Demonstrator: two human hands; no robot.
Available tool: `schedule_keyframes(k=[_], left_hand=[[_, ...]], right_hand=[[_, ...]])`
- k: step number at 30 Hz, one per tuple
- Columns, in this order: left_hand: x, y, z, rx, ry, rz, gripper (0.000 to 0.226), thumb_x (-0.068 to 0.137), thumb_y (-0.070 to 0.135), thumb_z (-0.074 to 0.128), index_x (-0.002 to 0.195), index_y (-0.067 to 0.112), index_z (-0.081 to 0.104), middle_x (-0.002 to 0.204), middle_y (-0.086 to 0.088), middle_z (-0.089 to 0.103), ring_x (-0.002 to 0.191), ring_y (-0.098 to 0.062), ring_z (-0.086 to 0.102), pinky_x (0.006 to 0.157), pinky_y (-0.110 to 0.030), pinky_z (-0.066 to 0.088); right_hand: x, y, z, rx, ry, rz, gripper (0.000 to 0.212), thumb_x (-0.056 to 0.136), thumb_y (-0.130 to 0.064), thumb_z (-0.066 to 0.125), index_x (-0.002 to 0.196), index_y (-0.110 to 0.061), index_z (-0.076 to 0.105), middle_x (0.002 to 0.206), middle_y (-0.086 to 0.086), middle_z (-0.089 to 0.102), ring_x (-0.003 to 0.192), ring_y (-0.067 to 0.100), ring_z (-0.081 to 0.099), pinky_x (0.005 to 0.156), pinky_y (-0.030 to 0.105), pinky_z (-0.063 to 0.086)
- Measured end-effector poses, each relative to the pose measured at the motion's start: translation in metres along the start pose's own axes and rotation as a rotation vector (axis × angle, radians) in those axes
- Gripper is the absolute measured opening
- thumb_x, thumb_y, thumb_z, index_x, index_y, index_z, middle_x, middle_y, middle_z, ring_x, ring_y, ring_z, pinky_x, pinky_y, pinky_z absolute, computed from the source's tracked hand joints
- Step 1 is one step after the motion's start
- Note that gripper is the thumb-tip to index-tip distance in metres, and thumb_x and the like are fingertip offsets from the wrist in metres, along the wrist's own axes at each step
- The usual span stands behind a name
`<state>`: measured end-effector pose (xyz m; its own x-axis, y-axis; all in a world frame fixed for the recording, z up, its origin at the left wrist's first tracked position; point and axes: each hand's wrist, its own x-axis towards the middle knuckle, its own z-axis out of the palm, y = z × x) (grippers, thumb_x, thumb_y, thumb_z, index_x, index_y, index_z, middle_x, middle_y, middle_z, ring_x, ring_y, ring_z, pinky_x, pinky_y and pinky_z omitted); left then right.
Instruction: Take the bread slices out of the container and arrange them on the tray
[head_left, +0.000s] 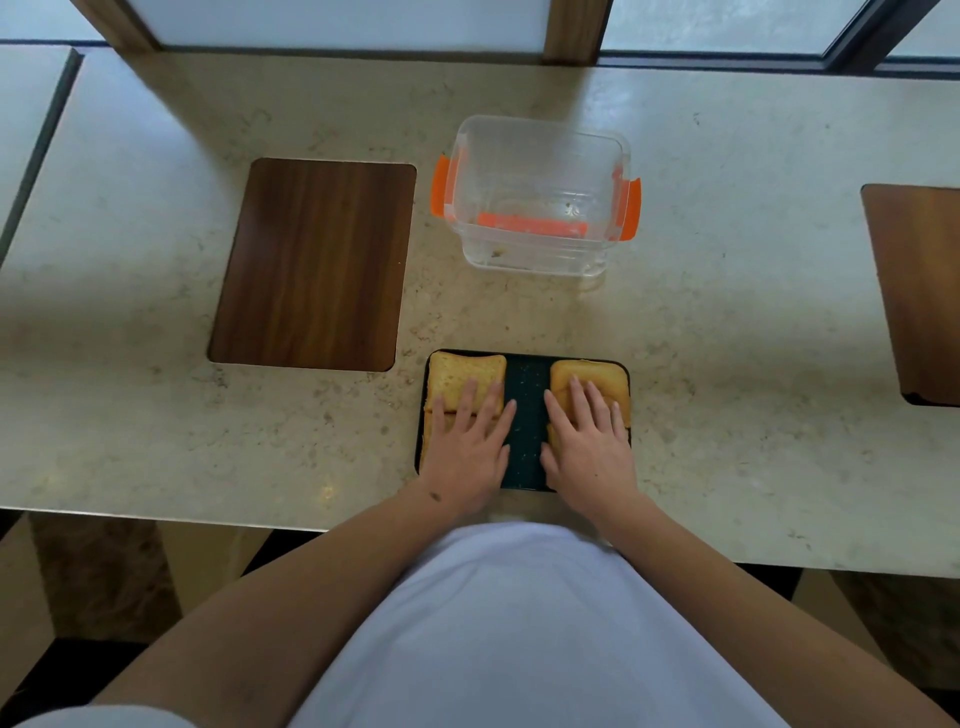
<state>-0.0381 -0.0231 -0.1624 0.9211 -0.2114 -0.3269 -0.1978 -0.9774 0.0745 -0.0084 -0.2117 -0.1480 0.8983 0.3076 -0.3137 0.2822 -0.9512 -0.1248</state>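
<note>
From the left, I see my left hand (467, 457) lying flat, grip open, on the bread slices (465, 382) in the left column of the dark tray (525, 415); my right hand (589, 452) presses flat, also gripping nothing, on the right column. Beyond on the worktop (156, 415), the clear container (535, 197) looks empty, so I judge only final straightening remains.

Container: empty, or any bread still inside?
Empty of bread. Through the clear container only a few crumbs show on its floor. The bread slices lie on the tray.
</note>
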Motion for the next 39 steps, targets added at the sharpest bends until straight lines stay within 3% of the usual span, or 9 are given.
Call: schedule_keyframes(k=[10, 15, 20, 23, 25, 27, 29, 34, 39], left_hand=[[0.001, -0.001, -0.009, -0.101, -0.018, 0.004, 0.06, 0.101, 0.051, 0.018, 0.158, 0.033, 0.014, 0.168, -0.005, 0.003, 0.153, -0.034, -0.004, 0.116, -0.066, 0.007], [0.0, -0.007, -0.027, -0.401, 0.401, 0.17, 0.023, 0.096, 0.028, 0.057, 0.112, 0.022, 0.072, 0.134, -0.006, 0.064, 0.128, -0.028, 0.047, 0.101, -0.053, 0.041], [0.003, -0.02, -0.064, -0.402, 0.44, 0.141, 0.033, 0.093, 0.038, 0.064, 0.068, 0.016, 0.064, 0.067, 0.005, 0.056, 0.079, -0.015, 0.044, 0.075, -0.036, 0.045], [0.0, -0.021, -0.084, -0.273, 0.312, 0.133, 0.029, 0.101, 0.028, 0.049, 0.108, 0.013, 0.073, 0.103, -0.004, 0.07, 0.105, -0.025, 0.055, 0.092, -0.038, 0.045], [-0.005, -0.018, -0.089, -0.31, 0.119, 0.093, 0.062, 0.093, 0.011, 0.055, 0.152, 0.015, 0.036, 0.152, -0.013, 0.042, 0.141, -0.032, 0.034, 0.113, -0.041, 0.034], [-0.013, -0.011, -0.092, -0.265, -0.018, 0.051, 0.082, 0.093, 0.018, 0.056, 0.159, 0.024, 0.007, 0.167, -0.01, 0.009, 0.153, -0.029, 0.006, 0.122, -0.046, 0.017], [-0.019, -0.001, -0.094, -0.182, -0.105, -0.004, 0.078, 0.099, 0.037, 0.047, 0.159, 0.03, -0.003, 0.168, -0.006, -0.007, 0.153, -0.028, -0.01, 0.122, -0.053, 0.005], [-0.044, 0.031, -0.09, -0.086, -0.18, -0.096, 0.066, 0.1, 0.055, 0.028, 0.157, 0.038, -0.002, 0.168, -0.004, -0.008, 0.151, -0.036, -0.015, 0.118, -0.061, -0.003], [-0.084, 0.064, -0.089, 0.031, -0.134, -0.149, 0.06, 0.101, 0.054, 0.022, 0.157, 0.04, 0.002, 0.168, -0.006, -0.002, 0.151, -0.039, -0.01, 0.116, -0.065, 0.002]], right_hand=[[0.001, -0.001, -0.008, 0.034, -0.04, 0.012, 0.07, 0.098, -0.052, 0.041, 0.161, -0.029, 0.021, 0.171, 0.01, 0.014, 0.157, 0.032, 0.008, 0.125, 0.055, 0.013], [-0.006, -0.011, -0.03, 0.135, 0.047, 0.079, 0.054, 0.104, -0.042, 0.044, 0.154, -0.024, 0.041, 0.162, 0.01, 0.037, 0.151, 0.031, 0.023, 0.119, 0.052, 0.029], [-0.008, -0.02, -0.055, 0.214, 0.179, 0.089, 0.022, 0.1, -0.03, 0.057, 0.093, -0.021, 0.076, 0.095, -0.002, 0.071, 0.095, 0.023, 0.061, 0.083, 0.04, 0.047], [-0.005, -0.029, -0.069, 0.183, 0.171, 0.106, 0.041, 0.103, -0.038, 0.049, 0.069, -0.022, 0.064, 0.068, -0.004, 0.066, 0.065, 0.017, 0.06, 0.08, 0.041, 0.052], [-0.004, -0.035, -0.075, 0.163, 0.011, 0.086, 0.025, 0.1, -0.018, 0.05, 0.115, -0.021, 0.069, 0.123, 0.008, 0.071, 0.11, 0.027, 0.065, 0.1, 0.048, 0.05], [-0.005, -0.035, -0.078, 0.17, -0.214, 0.046, 0.066, 0.096, -0.01, 0.052, 0.157, -0.023, 0.032, 0.169, 0.011, 0.017, 0.154, 0.032, 0.02, 0.122, 0.05, 0.027], [-0.009, -0.034, -0.08, 0.135, -0.28, 0.032, 0.074, 0.099, -0.017, 0.049, 0.163, -0.021, 0.01, 0.171, 0.009, -0.007, 0.157, 0.03, -0.001, 0.125, 0.048, 0.015], [-0.037, -0.03, -0.083, 0.026, -0.281, 0.051, 0.064, 0.096, -0.011, 0.041, 0.156, 0.0, 0.023, 0.165, 0.017, 0.025, 0.155, 0.035, 0.011, 0.124, 0.05, 0.018], [-0.1, -0.015, -0.095, 0.024, -0.229, 0.058, 0.067, 0.102, -0.026, 0.039, 0.162, -0.02, 0.01, 0.171, 0.009, 0.003, 0.156, 0.035, -0.004, 0.123, 0.061, 0.016]])
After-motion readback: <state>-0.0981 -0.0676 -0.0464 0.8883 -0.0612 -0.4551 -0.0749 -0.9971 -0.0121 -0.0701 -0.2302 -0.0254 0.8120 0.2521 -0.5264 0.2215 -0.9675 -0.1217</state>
